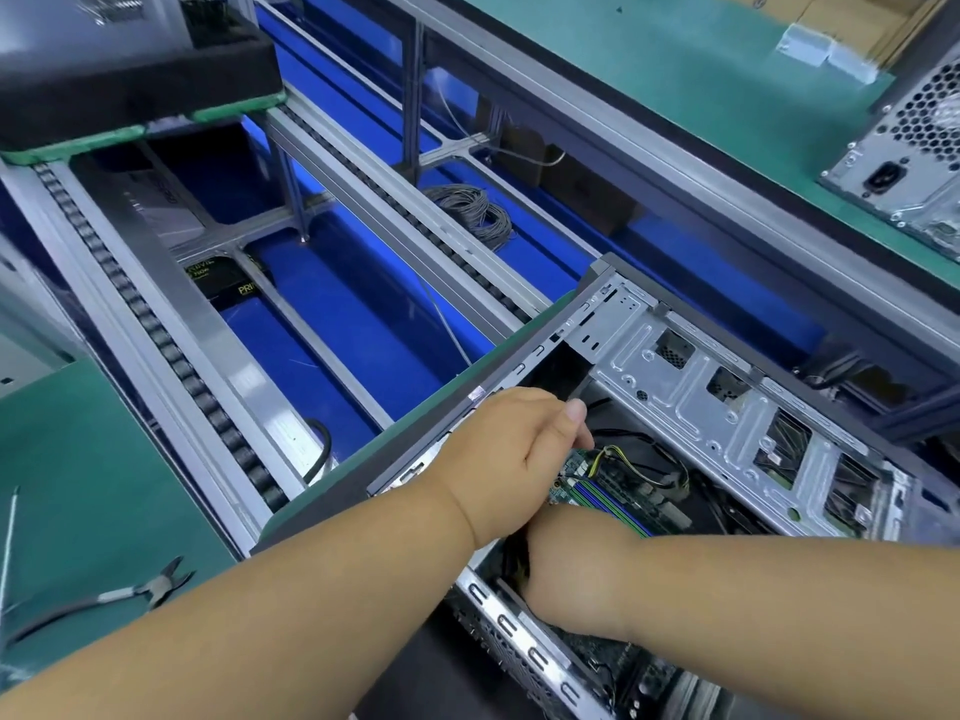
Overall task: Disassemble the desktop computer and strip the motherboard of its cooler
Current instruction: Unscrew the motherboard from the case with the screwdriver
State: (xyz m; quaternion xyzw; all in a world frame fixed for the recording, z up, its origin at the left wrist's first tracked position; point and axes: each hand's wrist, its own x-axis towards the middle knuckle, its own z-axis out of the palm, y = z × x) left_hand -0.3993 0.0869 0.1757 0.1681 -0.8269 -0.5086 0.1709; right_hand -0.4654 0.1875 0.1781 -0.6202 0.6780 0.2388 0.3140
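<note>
The open desktop case (701, 407) lies on its side at the edge of the green mat, its metal drive cage on the far side. Inside, part of the green motherboard (576, 472) shows, with blue and green memory slots (613, 504). My left hand (509, 459) reaches in from above, fingers curled down and thumb alongside, at the plug of a yellow and black cable (631, 462). Beneath the left wrist, my right hand (566, 574) goes deeper into the case, and its fingers are hidden. No cooler is visible.
Cutting pliers (150, 589) lie on the green mat (78, 485) at the left. A conveyor frame with blue bins (337, 314) runs behind the case, with a wire coil (478, 210) in it. Another computer case (904, 163) stands at the top right.
</note>
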